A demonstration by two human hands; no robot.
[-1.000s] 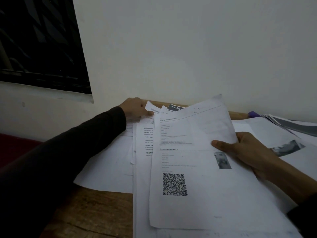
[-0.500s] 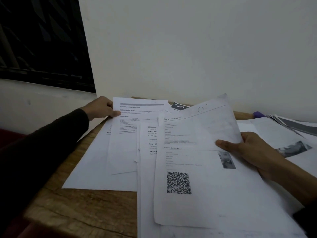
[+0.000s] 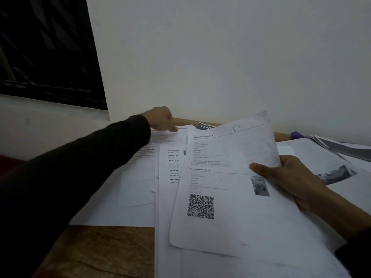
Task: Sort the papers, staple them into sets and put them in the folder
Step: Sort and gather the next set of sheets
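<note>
**Papers spread on desk, one sheaf held up**

Papers [image 3: 136,189] cover most of our wooden desk [image 3: 104,251], thin white printed sheets overlapping in loose layers. Half a second ago our left hand [image 3: 160,119] held a sheet lifted at the desk's far left; now that sheet lies flat on the pile, and the hand presses its top edge with fingers curled, thumb pointing right. We cannot tell whether it pinches the sheet. Our right hand [image 3: 291,177] has kept its grip on the sheaf [image 3: 226,183], thumb on top, the sheets tilted and slightly bowed. Its front page carries a square QR code [image 3: 201,206] and a small photo [image 3: 260,186]. The bare desk corner shows cracked brown grain.
</note>
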